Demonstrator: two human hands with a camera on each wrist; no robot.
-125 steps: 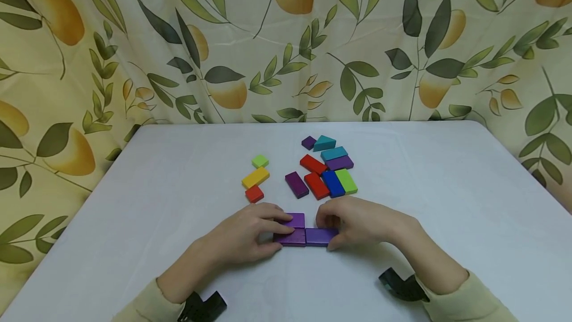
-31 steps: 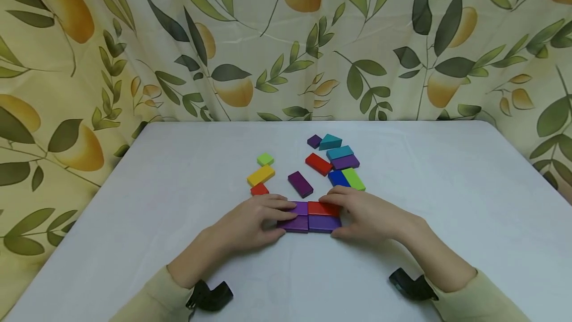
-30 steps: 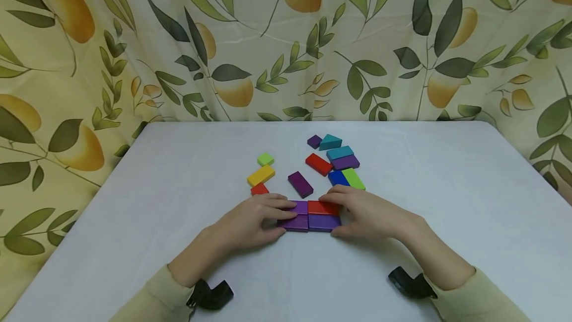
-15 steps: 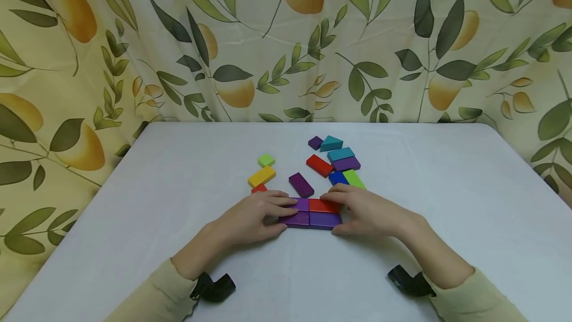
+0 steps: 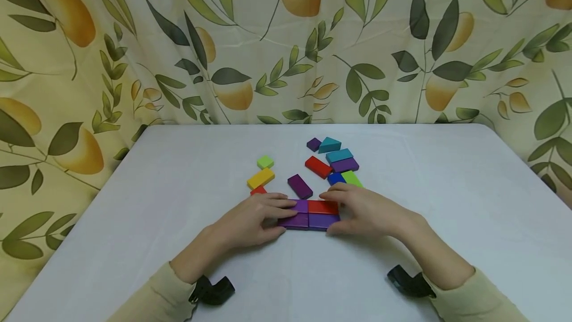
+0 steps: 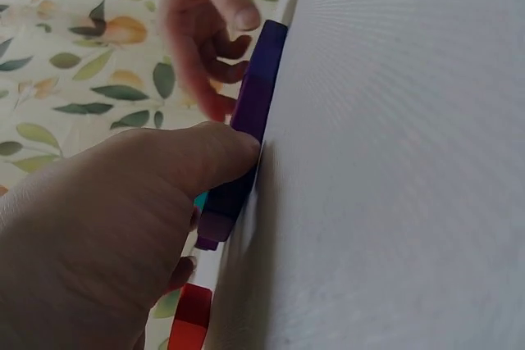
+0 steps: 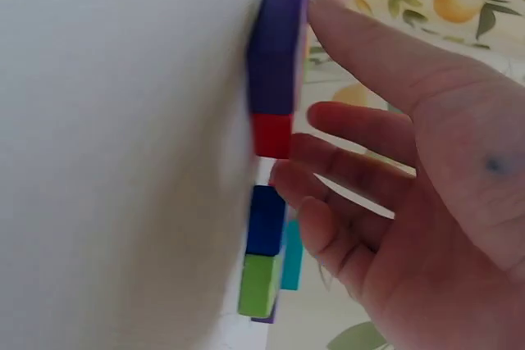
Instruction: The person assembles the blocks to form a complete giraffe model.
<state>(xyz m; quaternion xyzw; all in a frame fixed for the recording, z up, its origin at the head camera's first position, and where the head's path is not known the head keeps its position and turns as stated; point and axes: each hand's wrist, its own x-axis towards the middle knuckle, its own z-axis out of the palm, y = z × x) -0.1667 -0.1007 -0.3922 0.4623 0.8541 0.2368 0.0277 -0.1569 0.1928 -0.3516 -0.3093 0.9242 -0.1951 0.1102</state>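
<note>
Between your hands, toward the near middle of the table, four flat rectangular blocks lie edge to edge in two rows: a dark purple block [image 5: 297,221] near left, a violet block [image 5: 322,221] near right, a lighter purple block [image 5: 303,206] far left and a bright red block [image 5: 322,207] far right. Your left hand [image 5: 256,217] spreads relaxed fingers over the left pair; the left wrist view adds your thumb tip against the near side. Your right hand [image 5: 366,210] is loosely curved at the right end. From its wrist camera you see what the head view hides: a thumb tip at the violet edge, bent fingers with gaps between them, and the red block's end face. Whether those fingers touch the red, you cannot tell.

Just beyond the four, a plum block [image 5: 300,187] lies slanted. Far right of it are a second red block [image 5: 319,167], a blue block [image 5: 336,178] beside a lime block [image 5: 352,179], and a purple bar [image 5: 345,165] beside a teal bar [image 5: 339,155]; farther still, a teal triangle [image 5: 330,145] and a small purple piece [image 5: 314,144]. The blue and lime near ends, covered by your right hand from above, show in the right wrist view.

Far left are a yellow block [image 5: 261,178], a small green block [image 5: 265,162] and a small red block [image 6: 190,317], partly hidden from above by your left hand. A white cloth [image 5: 424,173] covers the table; behind hangs a fruit-and-leaf curtain [image 5: 286,83].
</note>
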